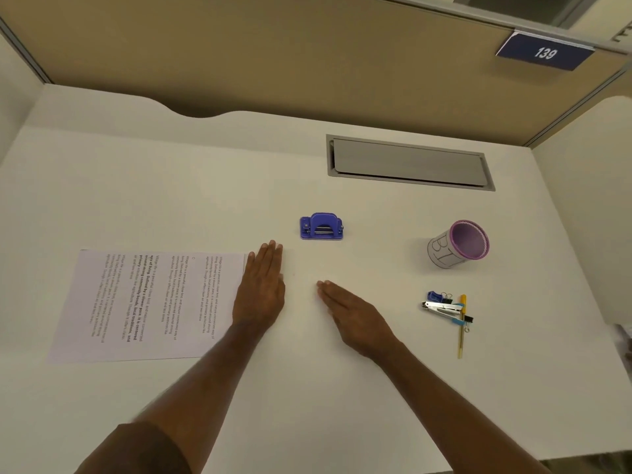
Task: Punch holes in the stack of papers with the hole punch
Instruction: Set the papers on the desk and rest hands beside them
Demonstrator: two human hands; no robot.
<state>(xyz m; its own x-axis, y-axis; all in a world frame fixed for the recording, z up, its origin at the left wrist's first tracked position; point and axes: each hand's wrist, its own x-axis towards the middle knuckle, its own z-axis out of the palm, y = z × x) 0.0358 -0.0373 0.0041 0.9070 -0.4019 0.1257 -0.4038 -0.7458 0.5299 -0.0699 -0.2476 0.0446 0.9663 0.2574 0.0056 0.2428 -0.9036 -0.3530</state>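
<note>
A stack of printed papers (147,304) lies flat on the white desk at the left, its text turned sideways. A small blue hole punch (321,226) stands at the desk's middle, apart from the papers. My left hand (261,287) rests flat, palm down, overlapping the right edge of the papers, fingertips a short way below and left of the punch. My right hand (355,316) lies flat on the bare desk to the right, fingers straight and together, holding nothing.
A purple-rimmed pen cup (458,244) stands at the right. Below it lie a stapler (441,308), binder clips (439,296) and a yellow pen (461,328). A grey cable hatch (408,162) sits in the desk behind; tan partition walls (273,53) enclose the back.
</note>
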